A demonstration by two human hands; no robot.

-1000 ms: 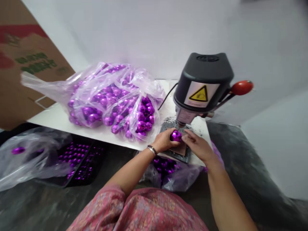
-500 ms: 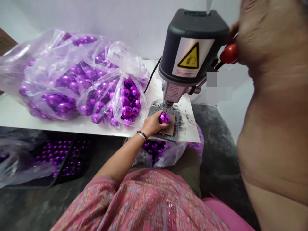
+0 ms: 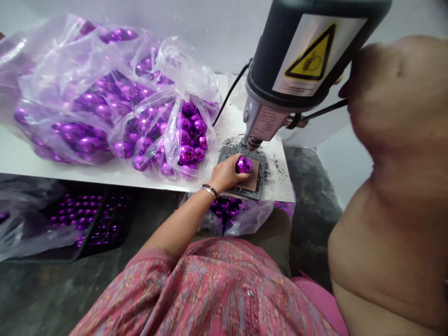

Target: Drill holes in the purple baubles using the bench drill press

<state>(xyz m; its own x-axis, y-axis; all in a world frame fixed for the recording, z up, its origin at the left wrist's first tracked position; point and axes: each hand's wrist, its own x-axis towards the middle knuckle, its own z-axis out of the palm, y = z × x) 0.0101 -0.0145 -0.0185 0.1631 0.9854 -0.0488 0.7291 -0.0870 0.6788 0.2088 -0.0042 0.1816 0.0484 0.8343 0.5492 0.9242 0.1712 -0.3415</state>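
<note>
My left hand (image 3: 227, 175) is closed round a shiny purple faceted ball (image 3: 244, 164). It holds the ball over a small brown board (image 3: 249, 179) on the grey base plate (image 3: 259, 189) of a bench drill press (image 3: 268, 116). The drill's chuck and thin bit (image 3: 249, 148) are directly above the ball; the bit's tip seems to meet its top, though contact is hard to confirm. Close to the camera at the right, my right hand (image 3: 395, 98) is closed on the end of the drill press lever (image 3: 325, 111). Its fingers are mostly hidden, and the lever's knob is covered.
Clear plastic bags (image 3: 87, 102) full of purple balls lie on the white table (image 3: 63, 170). Dark shavings (image 3: 271, 170) surround the base plate. A black cable (image 3: 229, 95) runs behind the drill. Below are a black tray (image 3: 91, 224) of purple balls and another open bag (image 3: 252, 219).
My right hand has moved lower with the lever, and the red knob is now covered. The view has shifted, making the drill head look larger. My left hand still holds the ball.
</note>
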